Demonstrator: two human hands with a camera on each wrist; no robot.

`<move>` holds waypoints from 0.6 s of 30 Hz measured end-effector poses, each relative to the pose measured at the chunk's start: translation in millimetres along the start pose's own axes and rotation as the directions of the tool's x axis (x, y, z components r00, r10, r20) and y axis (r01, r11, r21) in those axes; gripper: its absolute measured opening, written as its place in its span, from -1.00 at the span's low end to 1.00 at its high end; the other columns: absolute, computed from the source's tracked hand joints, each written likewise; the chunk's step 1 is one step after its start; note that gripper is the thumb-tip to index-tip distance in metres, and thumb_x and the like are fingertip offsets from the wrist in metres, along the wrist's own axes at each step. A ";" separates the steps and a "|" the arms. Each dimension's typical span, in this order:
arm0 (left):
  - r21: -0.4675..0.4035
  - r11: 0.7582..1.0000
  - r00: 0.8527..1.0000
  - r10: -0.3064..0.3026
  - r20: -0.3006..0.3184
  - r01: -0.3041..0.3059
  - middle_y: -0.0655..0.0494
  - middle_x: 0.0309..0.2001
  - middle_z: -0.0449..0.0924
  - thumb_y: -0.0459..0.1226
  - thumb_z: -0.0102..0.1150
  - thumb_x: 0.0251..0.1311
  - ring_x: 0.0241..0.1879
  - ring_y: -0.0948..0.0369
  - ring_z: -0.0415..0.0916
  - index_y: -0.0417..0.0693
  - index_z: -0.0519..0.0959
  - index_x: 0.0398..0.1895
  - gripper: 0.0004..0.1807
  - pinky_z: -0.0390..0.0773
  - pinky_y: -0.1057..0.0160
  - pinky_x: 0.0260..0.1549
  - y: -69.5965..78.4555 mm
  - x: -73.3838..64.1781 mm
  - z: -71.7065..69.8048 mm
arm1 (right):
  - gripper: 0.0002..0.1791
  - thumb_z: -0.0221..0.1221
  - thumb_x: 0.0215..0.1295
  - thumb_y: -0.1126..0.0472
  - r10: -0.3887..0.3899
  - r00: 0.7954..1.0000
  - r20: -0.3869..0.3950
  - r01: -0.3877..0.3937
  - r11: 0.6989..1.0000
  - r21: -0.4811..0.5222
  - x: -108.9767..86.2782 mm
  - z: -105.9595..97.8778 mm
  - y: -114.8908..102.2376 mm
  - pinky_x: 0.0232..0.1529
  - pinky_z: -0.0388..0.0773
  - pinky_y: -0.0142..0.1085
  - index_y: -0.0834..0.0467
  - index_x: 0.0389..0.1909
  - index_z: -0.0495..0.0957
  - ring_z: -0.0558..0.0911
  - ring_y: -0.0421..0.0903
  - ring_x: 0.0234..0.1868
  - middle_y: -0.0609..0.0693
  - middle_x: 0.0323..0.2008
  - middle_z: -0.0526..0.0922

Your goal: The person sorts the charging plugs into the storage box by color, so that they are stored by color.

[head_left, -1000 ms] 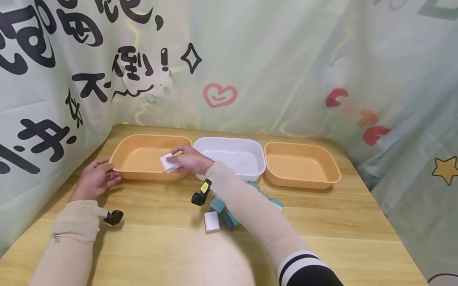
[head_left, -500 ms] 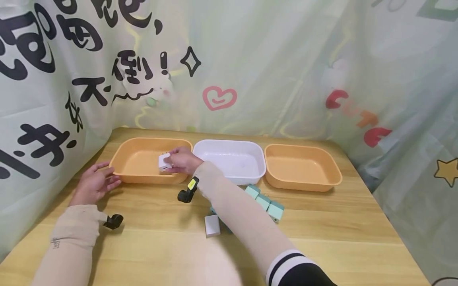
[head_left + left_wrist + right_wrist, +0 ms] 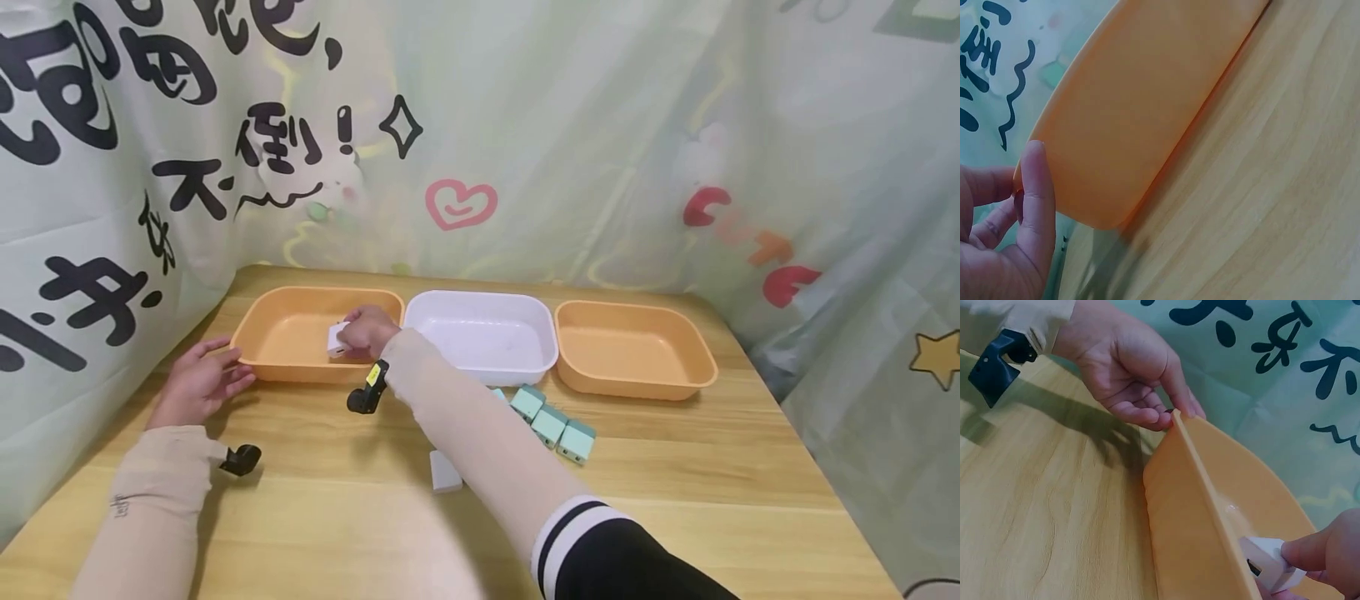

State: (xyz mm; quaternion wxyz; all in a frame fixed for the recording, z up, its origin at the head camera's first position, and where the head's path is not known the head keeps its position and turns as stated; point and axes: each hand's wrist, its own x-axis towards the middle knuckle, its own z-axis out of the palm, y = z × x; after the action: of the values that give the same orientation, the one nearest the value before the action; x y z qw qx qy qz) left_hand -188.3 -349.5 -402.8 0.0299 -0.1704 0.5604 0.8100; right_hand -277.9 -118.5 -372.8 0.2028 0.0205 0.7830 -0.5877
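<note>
My right hand (image 3: 370, 329) pinches a white USB charger (image 3: 337, 340) between thumb and fingers, inside the left orange bin (image 3: 292, 372). In the right wrist view the port of this charger (image 3: 1269, 559) faces the bin's near wall. My left hand (image 3: 197, 382) holds the same bin's left corner by the rim, thumb outside and fingers behind, as the left wrist view shows. On the table, a second white charger (image 3: 446, 472) lies left of several teal chargers (image 3: 550, 425); my right forearm hides part of that group.
A white bin (image 3: 487, 367) stands right of the left orange one, and another orange bin (image 3: 637, 387) beyond it. All three line up at the back of the wooden table (image 3: 712, 500). A printed curtain (image 3: 570, 167) hangs behind and along the sides.
My right hand has moved slightly left and down into the left orange bin with the white charger. My forearm's shift uncovers more teal chargers. The left hand stays at the rim.
</note>
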 end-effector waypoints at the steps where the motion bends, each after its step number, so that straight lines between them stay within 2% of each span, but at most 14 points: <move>1: -0.005 1.000 1.000 0.003 0.002 -0.003 0.07 -0.36 0.45 -0.42 0.03 0.38 -0.44 0.20 0.56 0.08 0.29 0.00 -0.73 0.69 0.27 -0.32 0.1 0.0 0.5 | -0.71 0.18 -0.02 0.59 -0.008 1.000 -0.009 0.008 0.998 -0.055 0.8 -0.2 -0.3 -0.54 0.59 -0.37 0.22 -0.30 0.49 0.56 -0.09 -0.47 0.05 -0.38 0.50; 3: -0.011 1.000 1.000 0.001 0.000 -0.001 0.07 -0.37 0.47 -0.43 0.02 0.37 -0.45 0.19 0.56 0.07 0.29 0.00 -0.73 0.69 0.27 -0.33 -0.2 -0.1 1.2 | -0.70 0.19 -0.04 0.57 -0.015 1.000 -0.021 0.011 0.988 -0.151 2.3 -1.1 -0.1 -0.61 0.50 -0.41 0.18 -0.31 0.51 0.53 -0.13 -0.49 0.00 -0.40 0.50; 6: -0.015 1.000 1.000 -0.003 0.001 0.003 0.06 -0.37 0.47 -0.45 0.03 0.36 -0.46 0.19 0.55 0.04 0.28 -0.01 -0.72 0.69 0.26 -0.34 -1.3 0.2 1.8 | -0.73 0.24 -0.04 0.48 -0.025 0.999 -0.040 0.013 0.956 -0.291 3.2 -2.2 1.0 -0.60 0.43 -0.44 0.10 -0.33 0.53 0.49 -0.17 -0.46 -0.08 -0.42 0.51; 10: -0.013 1.000 1.000 -0.003 0.000 0.003 0.06 -0.35 0.46 -0.46 0.02 0.37 -0.45 0.19 0.56 0.04 0.28 -0.01 -0.72 0.69 0.27 -0.33 -1.8 0.6 1.9 | -0.75 0.25 0.01 0.44 -0.033 0.998 -0.047 0.014 0.934 -0.356 3.8 -2.3 1.8 -0.56 0.46 -0.45 0.08 -0.32 0.55 0.47 -0.18 -0.42 -0.09 -0.41 0.51; 12: -0.011 1.000 1.000 0.001 -0.004 -0.001 0.06 -0.34 0.44 -0.46 0.00 0.37 -0.45 0.19 0.56 0.05 0.29 -0.01 -0.72 0.69 0.27 -0.32 -1.4 0.8 1.7 | -0.75 0.24 0.03 0.45 -0.026 0.999 -0.047 0.008 0.936 -0.352 4.6 -1.7 1.6 -0.59 0.50 -0.44 0.09 -0.31 0.55 0.49 -0.16 -0.43 -0.07 -0.40 0.51; 18: -0.020 1.000 1.000 0.013 -0.005 -0.013 0.05 -0.33 0.44 -0.47 -0.02 0.38 -0.46 0.19 0.56 0.03 0.28 0.00 -0.73 0.69 0.27 -0.32 0.7 -0.2 2.1 | -0.77 0.22 0.06 0.39 -0.050 0.997 -0.057 0.020 0.897 -0.442 8.6 2.9 1.6 -0.67 0.48 -0.44 0.04 -0.28 0.60 0.48 -0.17 -0.44 -0.09 -0.40 0.51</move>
State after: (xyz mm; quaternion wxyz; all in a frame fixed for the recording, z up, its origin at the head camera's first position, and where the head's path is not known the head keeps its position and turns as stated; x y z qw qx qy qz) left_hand -188.8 -347.8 -401.5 0.0214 -0.1691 0.5534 0.8153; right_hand -284.5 -122.4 -377.9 0.1652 -0.0203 0.9023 -0.3978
